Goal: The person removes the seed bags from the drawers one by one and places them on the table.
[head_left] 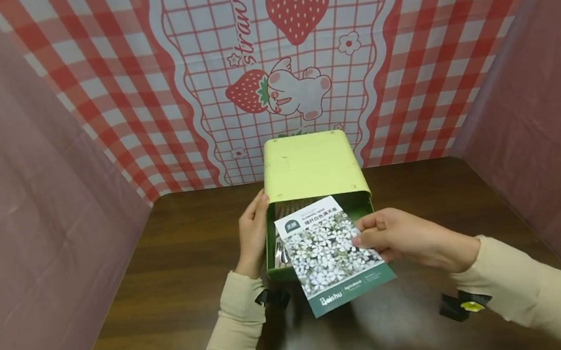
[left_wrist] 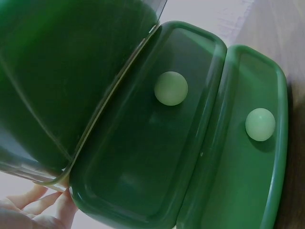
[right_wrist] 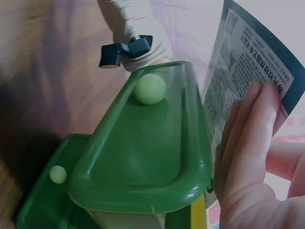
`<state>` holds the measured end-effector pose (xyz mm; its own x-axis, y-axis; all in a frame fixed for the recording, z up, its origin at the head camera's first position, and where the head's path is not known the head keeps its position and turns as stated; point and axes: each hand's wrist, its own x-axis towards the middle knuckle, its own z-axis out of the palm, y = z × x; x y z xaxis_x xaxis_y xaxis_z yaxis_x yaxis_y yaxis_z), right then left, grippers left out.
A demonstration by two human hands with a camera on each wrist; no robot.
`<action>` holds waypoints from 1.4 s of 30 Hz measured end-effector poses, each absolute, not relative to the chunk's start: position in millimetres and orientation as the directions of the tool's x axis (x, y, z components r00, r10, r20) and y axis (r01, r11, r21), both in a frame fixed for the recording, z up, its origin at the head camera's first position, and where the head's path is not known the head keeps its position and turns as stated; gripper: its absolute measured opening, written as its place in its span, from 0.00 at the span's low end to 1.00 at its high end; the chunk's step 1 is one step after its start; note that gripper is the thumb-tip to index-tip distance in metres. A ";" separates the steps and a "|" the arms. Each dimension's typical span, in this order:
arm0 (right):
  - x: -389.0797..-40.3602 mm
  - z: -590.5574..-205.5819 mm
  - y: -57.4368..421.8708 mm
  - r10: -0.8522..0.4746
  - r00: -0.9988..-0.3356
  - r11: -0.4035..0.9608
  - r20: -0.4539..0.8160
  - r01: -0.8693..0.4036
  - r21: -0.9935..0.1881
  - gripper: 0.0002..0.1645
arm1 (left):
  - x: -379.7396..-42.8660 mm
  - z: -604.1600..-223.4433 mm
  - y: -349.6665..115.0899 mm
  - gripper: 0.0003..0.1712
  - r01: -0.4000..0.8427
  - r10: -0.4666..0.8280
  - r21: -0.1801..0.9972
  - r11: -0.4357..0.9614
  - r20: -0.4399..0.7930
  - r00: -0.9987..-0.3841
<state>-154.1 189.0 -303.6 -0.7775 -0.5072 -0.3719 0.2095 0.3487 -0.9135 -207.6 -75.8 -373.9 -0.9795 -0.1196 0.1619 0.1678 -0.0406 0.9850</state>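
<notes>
At three o'clock on the seed packet (head_left: 326,258), the right hand (head_left: 410,238) pinches it between fingers and thumb above a pulled-out drawer (head_left: 282,275); towards ten o'clock, the left hand (head_left: 253,233) rests relaxed fingers against the box (head_left: 315,166).

The left hand (head_left: 254,231) pointed forward; the right hand (head_left: 408,236) angled inward, pinching between thumb (head_left: 372,239) and fingers (right_wrist: 257,119).

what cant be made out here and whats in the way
Head view: much inside the open drawer, hidden by the seed packet.
Head view: fine print low on the packet, too small.
Right wrist view: part of the packet's back, covered by the right hand.
Left wrist view: part of the left hand, cut off by the picture's edge.
</notes>
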 end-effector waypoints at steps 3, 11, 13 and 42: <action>-150.8 -299.8 190.9 -0.517 -0.777 0.322 -0.359 0.212 -0.923 0.25 | -211.3 -377.7 -76.4 0.27 0.170 -0.120 0.985 -0.033 0.165 -0.979; -148.9 -286.7 199.5 -0.458 -0.833 0.273 -0.309 0.199 -0.941 0.25 | -228.3 -402.9 -78.2 0.27 0.150 -0.125 0.985 -0.086 0.139 -0.982; -150.3 -283.5 203.6 -0.423 -0.861 0.256 -0.283 0.186 -0.949 0.25 | -228.8 -404.8 -78.0 0.27 0.157 -0.126 0.984 -0.086 0.145 -0.981; -220.6 -305.1 276.1 0.225 -0.973 -0.285 -0.042 -0.024 -0.958 0.06 | -225.6 -404.8 -77.4 0.27 0.170 -0.133 0.984 -0.052 0.162 -0.978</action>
<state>-220.6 276.1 -305.1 -0.9734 0.2252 -0.0424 -0.0243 -0.2852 -0.9582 -225.6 -77.4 -404.8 -0.9779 -0.1327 0.1616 0.1697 -0.0521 0.9841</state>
